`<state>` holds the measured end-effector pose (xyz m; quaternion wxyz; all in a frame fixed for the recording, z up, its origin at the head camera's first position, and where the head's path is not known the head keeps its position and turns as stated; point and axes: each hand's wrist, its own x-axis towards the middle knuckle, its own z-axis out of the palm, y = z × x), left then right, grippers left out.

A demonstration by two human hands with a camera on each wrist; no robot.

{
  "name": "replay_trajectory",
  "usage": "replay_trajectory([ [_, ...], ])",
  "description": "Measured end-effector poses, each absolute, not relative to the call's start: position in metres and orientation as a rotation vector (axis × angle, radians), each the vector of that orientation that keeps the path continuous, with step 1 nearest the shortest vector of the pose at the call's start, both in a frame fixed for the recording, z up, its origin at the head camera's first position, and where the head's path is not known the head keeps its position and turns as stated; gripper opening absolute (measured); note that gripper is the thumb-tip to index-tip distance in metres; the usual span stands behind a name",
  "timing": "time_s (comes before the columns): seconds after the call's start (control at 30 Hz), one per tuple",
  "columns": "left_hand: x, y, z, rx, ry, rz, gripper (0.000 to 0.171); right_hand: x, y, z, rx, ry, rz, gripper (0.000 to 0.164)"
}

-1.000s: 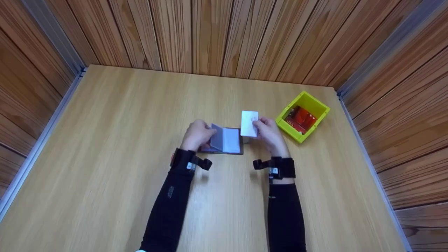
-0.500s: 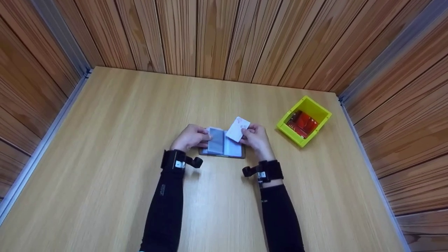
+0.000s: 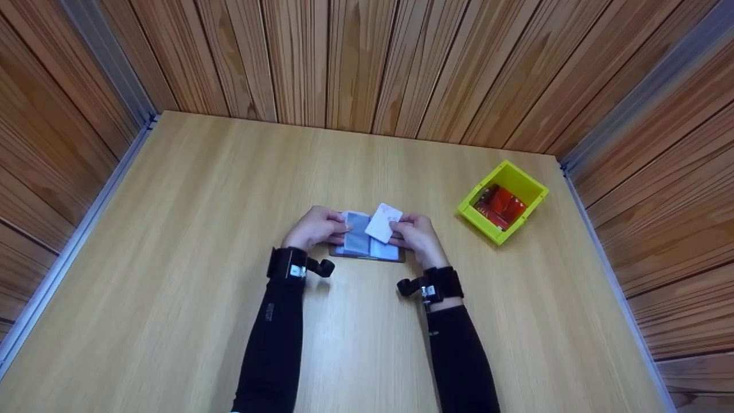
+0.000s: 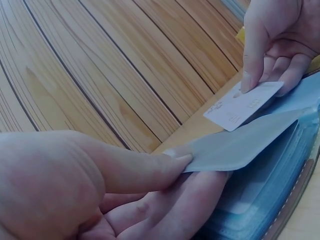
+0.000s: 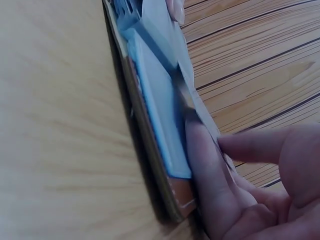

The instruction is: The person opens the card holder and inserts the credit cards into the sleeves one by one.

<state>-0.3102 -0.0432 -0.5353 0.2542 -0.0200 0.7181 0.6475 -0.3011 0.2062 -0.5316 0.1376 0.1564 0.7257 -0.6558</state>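
Pinching a white card (image 3: 380, 223) between thumb and fingers, the right hand (image 3: 417, 235) is now holding it tilted over the unfolded card holder (image 3: 384, 251) at frame centre, no longer upright; the left hand (image 3: 316, 228) is pinching a sleeve page (image 3: 357, 232), so card and page are sitting close together.

High, downward head view; 2 wrist close-ups; wallet (image 3: 358, 238) in all.

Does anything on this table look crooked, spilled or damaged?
No spill or damage shows. The yellow bin near the table's far right corner sits at an angle, so it looks askew. The white card slants in the right hand over the open card holder, probably just handling.
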Motion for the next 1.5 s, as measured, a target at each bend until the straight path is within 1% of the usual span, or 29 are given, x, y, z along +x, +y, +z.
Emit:
replay_trajectory([
  [0.13, -0.311, -0.043, -0.536, -0.063, 1.946, 1.766, 0.019, -0.300, 0.207, -0.528, 0.383, 2.084, -1.806, 0.016],
  [0.27, -0.311, -0.043, -0.536, -0.082, 1.947, 1.765, 0.031, -0.298, 0.207, -0.525, 0.323, 2.059, -1.694, 0.016],
  [0.37, -0.310, -0.043, -0.536, -0.081, 1.947, 1.765, 0.037, -0.297, 0.209, -0.523, 0.321, 2.038, -1.688, 0.017],
  [0.43, -0.310, -0.043, -0.536, -0.078, 1.947, 1.771, 0.036, -0.297, 0.211, -0.523, 0.367, 2.038, -1.753, 0.018],
  [0.53, -0.309, -0.043, -0.536, -0.075, 1.937, 1.783, 0.028, -0.298, 0.212, -0.524, 0.444, 2.043, -1.881, 0.020],
  [0.6, -0.309, -0.044, -0.537, -0.072, 1.936, 1.789, 0.022, -0.299, 0.212, -0.525, 0.483, 2.050, -1.936, 0.020],
  [0.73, -0.309, -0.044, -0.538, -0.069, 1.924, 1.800, 0.016, -0.300, 0.211, -0.525, 0.511, 2.058, -1.945, 0.017],
  [0.93, -0.309, -0.043, -0.538, -0.046, 1.926, 1.802, 0.014, -0.299, 0.209, -0.526, 0.433, 2.067, -1.850, 0.014],
  [1.07, -0.310, -0.043, -0.539, -0.016, 1.928, 1.800, 0.010, -0.297, 0.206, -0.525, 0.323, 2.046, -1.730, 0.017],
  [1.17, -0.310, -0.042, -0.540, -0.008, 1.927, 1.803, 0.009, -0.296, 0.204, -0.525, 0.297, 2.043, -1.682, 0.019],
  [1.33, -0.310, -0.042, -0.541, -0.012, 1.918, 1.812, 0.009, -0.294, 0.200, -0.523, 0.318, 2.075, -1.666, 0.015],
  [1.43, -0.310, -0.043, -0.540, -0.023, 1.905, 1.819, 0.015, -0.293, 0.197, -0.521, 0.311, 2.114, -1.647, 0.012],
  [1.5, -0.310, -0.044, -0.538, -0.027, 1.898, 1.819, 0.020, -0.292, 0.195, -0.519, 0.307, 2.142, -1.637, 0.013],
])
